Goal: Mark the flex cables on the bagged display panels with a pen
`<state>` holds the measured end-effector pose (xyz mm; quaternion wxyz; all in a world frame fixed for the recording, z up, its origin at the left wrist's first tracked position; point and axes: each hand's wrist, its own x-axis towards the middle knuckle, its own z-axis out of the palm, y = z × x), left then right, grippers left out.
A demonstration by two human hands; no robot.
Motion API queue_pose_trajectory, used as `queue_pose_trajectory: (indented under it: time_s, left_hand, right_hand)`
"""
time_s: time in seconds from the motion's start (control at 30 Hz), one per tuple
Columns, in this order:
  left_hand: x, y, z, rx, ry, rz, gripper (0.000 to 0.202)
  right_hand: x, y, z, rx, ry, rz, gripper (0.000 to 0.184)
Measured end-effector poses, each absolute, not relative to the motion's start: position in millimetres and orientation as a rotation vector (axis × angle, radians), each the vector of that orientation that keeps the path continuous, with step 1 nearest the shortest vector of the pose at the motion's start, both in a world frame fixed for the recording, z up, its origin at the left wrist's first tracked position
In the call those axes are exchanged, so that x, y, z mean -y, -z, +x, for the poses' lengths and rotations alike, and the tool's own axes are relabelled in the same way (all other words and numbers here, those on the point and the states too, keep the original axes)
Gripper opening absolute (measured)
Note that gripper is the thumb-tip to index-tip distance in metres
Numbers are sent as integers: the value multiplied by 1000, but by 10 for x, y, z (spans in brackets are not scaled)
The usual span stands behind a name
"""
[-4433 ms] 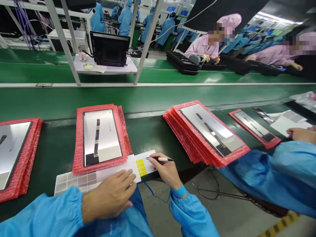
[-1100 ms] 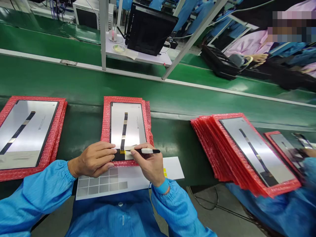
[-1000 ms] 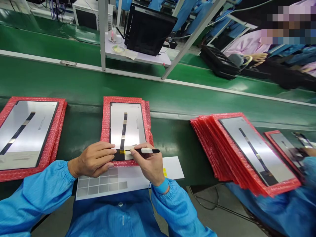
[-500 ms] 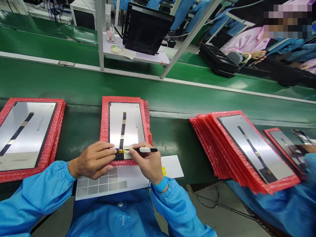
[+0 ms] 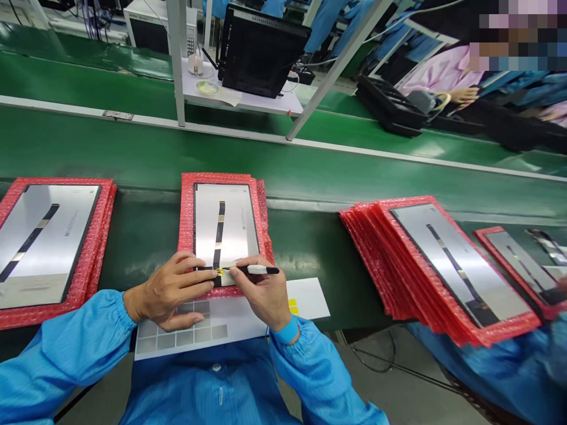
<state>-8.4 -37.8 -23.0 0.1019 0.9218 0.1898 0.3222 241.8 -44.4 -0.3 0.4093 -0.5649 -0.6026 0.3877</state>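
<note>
A silver display panel [image 5: 230,221] with a dark flex strip down its middle lies on a stack of red bubble-wrap sheets [image 5: 188,206] right before me. My right hand [image 5: 261,292] grips black-and-white tweezers [image 5: 254,270], their tip on a small yellow sticker [image 5: 219,271] at the strip's lower end. My left hand [image 5: 170,289] rests at the panel's near edge, one finger stretched out and pressing beside the sticker. Under both hands lies a white sticker sheet [image 5: 230,321] with a few yellow stickers [image 5: 293,306].
More panels on red bubble wrap lie at the left [image 5: 39,236] and in a fanned stack at the right [image 5: 447,265]. A co-worker's blue sleeve [image 5: 509,366] is at the lower right. A green conveyor [image 5: 133,153], a metal frame and a black monitor [image 5: 261,50] lie beyond.
Earlier my right hand's tweezers were at the yellow stickers on the sheet, left hand flat on it. Both hands have since moved onto the panel's lower end; over the last second they barely shifted.
</note>
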Motion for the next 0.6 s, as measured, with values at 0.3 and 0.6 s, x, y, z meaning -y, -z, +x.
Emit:
queue_pose_trajectory:
  time_s: [0.3, 0.6]
  left_hand:
    - [456, 222, -25, -718, -765, 2742, 68]
    - [509, 252, -7, -774, -684, 2795, 76]
  right_hand:
    - [429, 31, 2406, 1316, -1108, -1378, 17]
    - [419, 42, 2404, 1227, -1153, -1348, 22]
